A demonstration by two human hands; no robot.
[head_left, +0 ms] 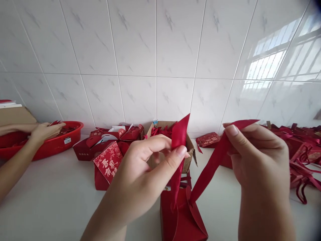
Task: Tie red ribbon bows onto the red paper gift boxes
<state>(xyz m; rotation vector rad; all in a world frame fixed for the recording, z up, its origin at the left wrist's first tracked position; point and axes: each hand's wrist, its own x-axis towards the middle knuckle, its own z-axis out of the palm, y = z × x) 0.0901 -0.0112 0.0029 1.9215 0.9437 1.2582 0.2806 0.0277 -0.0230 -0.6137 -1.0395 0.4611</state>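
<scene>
A red gift box [182, 219] with curved top flaps stands on the table in front of me. A red satin ribbon [210, 167] comes out of its top in two tails. My left hand [150, 170] pinches one tail between thumb and forefinger, its cut end pointing up. The other tail is pinched in my right hand [258, 157], its tip lying over the forefinger. Both hands are above the box, apart from each other, and the ribbon spreads in a V between them.
Behind the box stands a cardboard carton [188, 164] holding red ribbons. Several red boxes [107, 164] are at the left, more beribboned boxes [301, 144] at the right. A co-worker's hands [46, 132] reach over a red plastic basin [72, 134] at the far left. A tiled wall [135, 50] closes the back.
</scene>
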